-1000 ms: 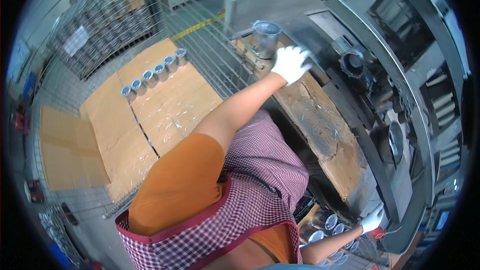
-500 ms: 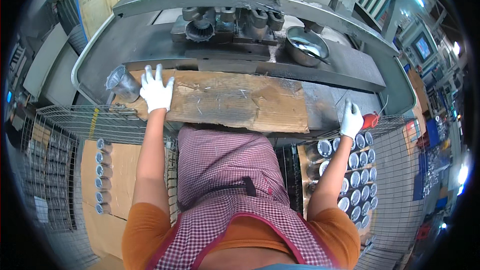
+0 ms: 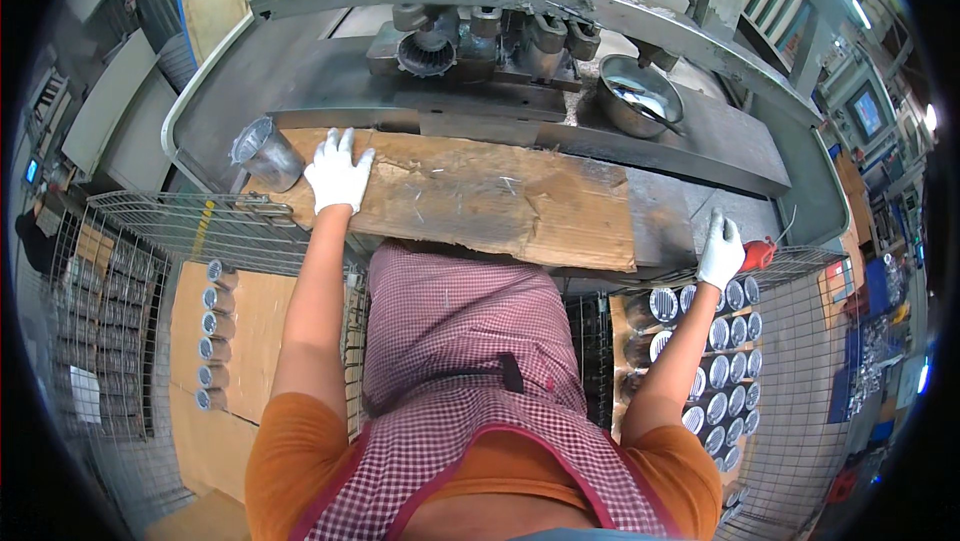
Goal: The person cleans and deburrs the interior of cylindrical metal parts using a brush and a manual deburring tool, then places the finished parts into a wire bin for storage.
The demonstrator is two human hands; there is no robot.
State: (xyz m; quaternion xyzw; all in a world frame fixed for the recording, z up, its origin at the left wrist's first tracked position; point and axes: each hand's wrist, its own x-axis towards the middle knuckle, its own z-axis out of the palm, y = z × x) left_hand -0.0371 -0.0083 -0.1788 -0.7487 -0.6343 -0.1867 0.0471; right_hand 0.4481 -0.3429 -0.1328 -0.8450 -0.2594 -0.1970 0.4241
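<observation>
Left hand flat, fingers spread, on worn cardboard sheet; shiny metal cylinder just beside.

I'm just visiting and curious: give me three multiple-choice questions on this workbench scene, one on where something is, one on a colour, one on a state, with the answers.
1. Where is the metal cup?
A. just left of the left hand
B. inside the steel bowl
C. in the right hand

2. What colour are the gloves?
A. black
B. white
C. yellow

3. How is the left hand?
A. clenched round the cup
B. lying flat, fingers spread, on the cardboard sheet
C. raised in the air

Answers:
1 A: the cup stands at the left end of the cardboard sheet, beside the hand, while the steel bowl sits far back on the right.
2 B: both the left hand and the right hand wear white gloves.
3 B: the palm rests on the cardboard and holds nothing.
</observation>
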